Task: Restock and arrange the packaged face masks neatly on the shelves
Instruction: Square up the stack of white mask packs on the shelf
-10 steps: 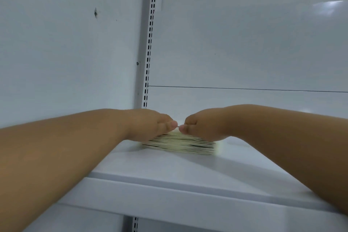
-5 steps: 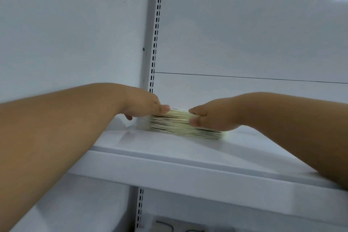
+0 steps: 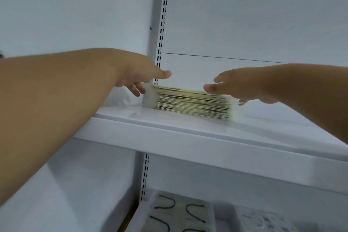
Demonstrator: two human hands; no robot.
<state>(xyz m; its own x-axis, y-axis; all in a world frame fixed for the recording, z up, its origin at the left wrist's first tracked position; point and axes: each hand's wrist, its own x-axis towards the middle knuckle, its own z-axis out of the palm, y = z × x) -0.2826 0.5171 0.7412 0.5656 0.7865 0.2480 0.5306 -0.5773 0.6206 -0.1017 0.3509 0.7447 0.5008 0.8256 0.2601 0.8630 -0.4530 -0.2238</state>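
At the back left corner of the shelf (image 3: 188,137), the stack of packaged face masks (image 3: 192,104) lies flat, its left end against or just beside the slotted upright (image 3: 163,24); blur prevents telling which. The long axis of the stack runs left to right, parallel to the front edge of the shelf.

The left hand (image 3: 139,79) sits at the left end of the stack with fingers spread and released, holding nothing; the fingertips are near or touching that end. The right hand (image 3: 233,88) sits at the right end, fingers extended and released, the thumb near the top right of the stack. The stack lies directly between both hands, each about equally near. Judgement: placement of this stack appears complete, and any squaring move would press inward along the long axis from both ends.

The shelf is white metal with a raised front lip. White back panels (image 3: 244,15) and a white side panel enclose it. Below, a lower shelf carries further packages (image 3: 178,213) with dark curved markings, too blurred to identify further.
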